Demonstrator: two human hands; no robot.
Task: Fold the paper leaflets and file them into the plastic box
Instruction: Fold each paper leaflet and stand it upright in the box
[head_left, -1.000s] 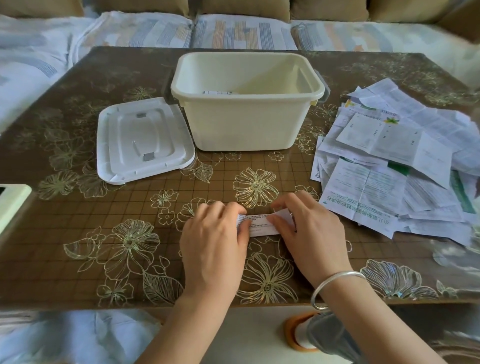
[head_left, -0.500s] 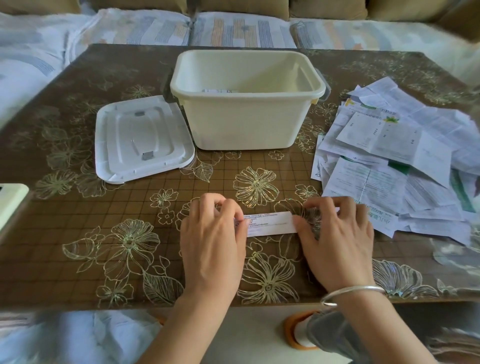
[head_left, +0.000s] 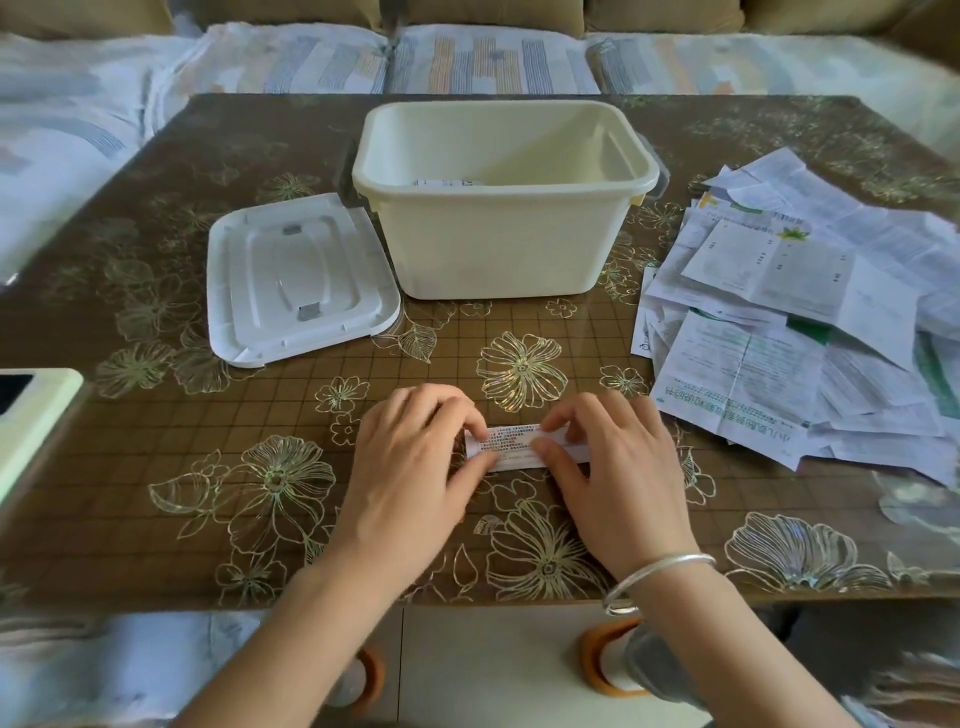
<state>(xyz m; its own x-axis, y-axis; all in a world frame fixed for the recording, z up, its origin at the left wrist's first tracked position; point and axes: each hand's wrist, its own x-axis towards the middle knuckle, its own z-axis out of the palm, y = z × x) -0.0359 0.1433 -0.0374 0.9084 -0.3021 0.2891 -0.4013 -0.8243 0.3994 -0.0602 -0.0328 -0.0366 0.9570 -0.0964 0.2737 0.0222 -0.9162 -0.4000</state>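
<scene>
A narrow folded paper leaflet (head_left: 511, 446) lies on the table near the front edge. My left hand (head_left: 410, 478) pinches its left end between thumb and fingers. My right hand (head_left: 618, 467) pinches its right part, thumb on top, fingers curled over the far edge. The cream plastic box (head_left: 498, 249) stands open behind them, with a folded leaflet (head_left: 447, 183) showing inside at its near wall. A loose pile of unfolded leaflets (head_left: 810, 338) spreads over the right side of the table.
The box's white lid (head_left: 296, 280) lies flat to the left of the box. A pale green device (head_left: 31, 415) pokes in at the left edge. The brown floral table (head_left: 208, 509) has a sofa with cushions behind it.
My right hand slid right along the strip and has come back toward the middle, now pinching the leaflet. My left hand stayed on the left end.
</scene>
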